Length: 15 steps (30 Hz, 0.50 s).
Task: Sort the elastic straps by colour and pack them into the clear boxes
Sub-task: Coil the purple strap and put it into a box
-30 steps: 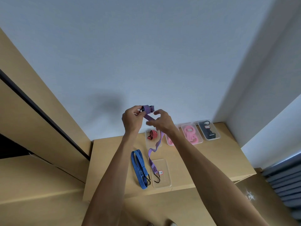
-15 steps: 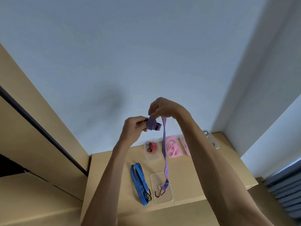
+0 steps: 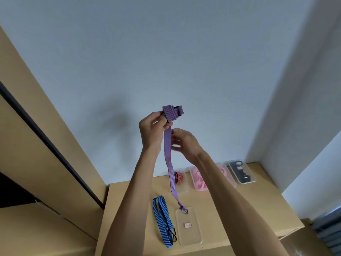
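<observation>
The strap (image 3: 170,163) coil is pinched by the left hand (image 3: 153,129); right hand (image 3: 184,143) grip cannot be told. Wraps should be kept tight and flat.

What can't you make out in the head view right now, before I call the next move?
- Right hand: motion-blurred, so its grip on the purple strap is unclear.
- Second pink box: mostly hidden behind the right forearm.
- Label in the near clear box: too small to read.
- Red strap: partly covered by the hanging purple strap.
- Left hand: its fingers hide where the roll starts.
</observation>
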{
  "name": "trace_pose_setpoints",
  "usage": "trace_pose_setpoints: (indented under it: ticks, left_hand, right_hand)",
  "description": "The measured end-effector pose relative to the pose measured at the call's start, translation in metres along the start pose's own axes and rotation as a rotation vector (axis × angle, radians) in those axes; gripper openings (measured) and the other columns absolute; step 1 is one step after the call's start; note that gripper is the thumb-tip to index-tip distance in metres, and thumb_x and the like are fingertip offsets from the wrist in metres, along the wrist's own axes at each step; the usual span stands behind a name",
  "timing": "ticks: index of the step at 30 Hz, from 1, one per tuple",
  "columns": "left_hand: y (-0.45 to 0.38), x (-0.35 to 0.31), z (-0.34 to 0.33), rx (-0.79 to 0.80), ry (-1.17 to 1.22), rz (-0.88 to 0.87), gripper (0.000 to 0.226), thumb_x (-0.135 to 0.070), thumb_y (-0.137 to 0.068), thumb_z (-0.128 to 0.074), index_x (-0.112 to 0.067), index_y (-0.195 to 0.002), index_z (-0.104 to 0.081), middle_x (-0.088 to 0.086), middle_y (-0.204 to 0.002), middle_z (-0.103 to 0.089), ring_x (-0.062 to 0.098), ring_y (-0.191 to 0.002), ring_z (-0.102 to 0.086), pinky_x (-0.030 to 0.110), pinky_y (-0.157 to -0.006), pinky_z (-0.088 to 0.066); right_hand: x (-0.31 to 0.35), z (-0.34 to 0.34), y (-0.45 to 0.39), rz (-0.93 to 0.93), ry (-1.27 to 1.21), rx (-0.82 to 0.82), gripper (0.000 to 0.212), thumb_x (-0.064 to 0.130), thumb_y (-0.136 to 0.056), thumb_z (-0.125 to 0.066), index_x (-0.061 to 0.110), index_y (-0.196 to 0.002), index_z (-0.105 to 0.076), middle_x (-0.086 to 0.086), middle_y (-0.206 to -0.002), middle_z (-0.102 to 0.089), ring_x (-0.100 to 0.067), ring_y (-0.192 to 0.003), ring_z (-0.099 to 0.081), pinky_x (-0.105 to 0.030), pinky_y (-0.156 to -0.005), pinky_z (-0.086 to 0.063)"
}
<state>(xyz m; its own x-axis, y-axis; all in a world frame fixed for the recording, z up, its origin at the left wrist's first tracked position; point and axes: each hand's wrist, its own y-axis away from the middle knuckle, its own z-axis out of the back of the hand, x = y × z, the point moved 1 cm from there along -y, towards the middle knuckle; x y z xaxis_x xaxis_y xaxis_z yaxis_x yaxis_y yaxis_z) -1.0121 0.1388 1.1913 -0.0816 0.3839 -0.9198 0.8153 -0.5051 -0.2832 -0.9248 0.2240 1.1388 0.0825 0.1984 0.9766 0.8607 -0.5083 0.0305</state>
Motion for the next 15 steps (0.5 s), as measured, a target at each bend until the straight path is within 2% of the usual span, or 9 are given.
trace_pose_setpoints:
  ticks: [2, 4, 7, 10, 12, 14, 15]
  left_hand:
    - [0.001, -0.001, 0.000, 0.045, -0.045, -0.002, 0.014, 0.001, -0.090, -0.063, -0.005, -0.086, -0.076, 0.005, -0.071, -0.071, 0.020, -0.064, -0.067, 0.034, -0.070, -0.059]
    - [0.005, 0.001, 0.001, 0.073, -0.049, -0.012, 0.012, -0.003, -0.087, -0.065, -0.007, -0.086, -0.077, 0.007, -0.072, -0.073, 0.021, -0.064, -0.068, 0.030, -0.062, -0.056]
    - [0.006, 0.001, 0.002, 0.020, -0.084, -0.046, 0.015, -0.008, -0.083, -0.066, -0.017, -0.078, -0.078, 0.003, -0.066, -0.070, 0.020, -0.059, -0.062, 0.028, -0.056, -0.052]
    - [0.003, 0.007, 0.007, -0.085, -0.203, -0.093, 0.022, -0.005, -0.081, -0.065, -0.024, -0.074, -0.076, -0.004, -0.065, -0.071, 0.016, -0.060, -0.064, 0.029, -0.061, -0.052]
    - [0.004, 0.012, 0.011, -0.168, -0.311, -0.114, 0.019, -0.004, -0.082, -0.065, -0.020, -0.076, -0.075, -0.007, -0.066, -0.071, 0.013, -0.062, -0.064, 0.027, -0.063, -0.051]
    - [0.006, 0.016, 0.015, -0.244, -0.437, -0.149, 0.013, -0.005, -0.082, -0.066, -0.013, -0.078, -0.075, -0.005, -0.065, -0.069, 0.012, -0.061, -0.061, 0.026, -0.061, -0.048]
    - [0.006, 0.018, 0.016, -0.263, -0.510, -0.177, 0.012, -0.004, -0.082, -0.065, -0.011, -0.078, -0.074, -0.002, -0.065, -0.068, 0.015, -0.061, -0.060, 0.028, -0.060, -0.047]
  right_hand:
    - [0.010, -0.004, 0.002, 0.116, 0.030, -0.039, 0.014, 0.011, -0.084, -0.055, 0.019, -0.088, -0.066, -0.002, -0.091, -0.068, -0.017, -0.089, -0.064, -0.033, -0.086, -0.048]
    - [0.022, -0.008, 0.006, 0.226, 0.026, -0.015, 0.023, -0.001, -0.080, -0.055, 0.017, -0.089, -0.066, -0.004, -0.092, -0.070, -0.020, -0.090, -0.067, -0.033, -0.084, -0.053]
    - [0.031, -0.009, 0.010, 0.273, 0.114, -0.026, 0.018, -0.006, -0.086, -0.060, 0.005, -0.100, -0.062, -0.010, -0.088, -0.068, -0.025, -0.076, -0.066, -0.035, -0.076, -0.058]
    - [0.032, -0.011, 0.014, 0.221, 0.254, -0.114, 0.009, -0.006, -0.089, -0.057, -0.004, -0.097, -0.060, -0.010, -0.072, -0.063, -0.016, -0.058, -0.059, -0.028, -0.061, -0.050]
    - [0.035, -0.012, 0.015, 0.177, 0.449, -0.195, 0.023, 0.004, -0.084, -0.067, 0.003, -0.107, -0.061, -0.006, -0.076, -0.065, -0.015, -0.062, -0.059, -0.029, -0.065, -0.049]
    - [0.039, -0.013, 0.016, 0.141, 0.832, -0.255, 0.047, 0.012, -0.077, -0.076, 0.012, -0.120, -0.058, -0.006, -0.093, -0.068, -0.021, -0.081, -0.063, -0.033, -0.074, -0.052]
    - [0.041, -0.014, 0.016, 0.146, 0.997, -0.287, 0.047, 0.009, -0.076, -0.073, 0.011, -0.121, -0.058, -0.008, -0.100, -0.067, -0.025, -0.088, -0.063, -0.034, -0.076, -0.052]
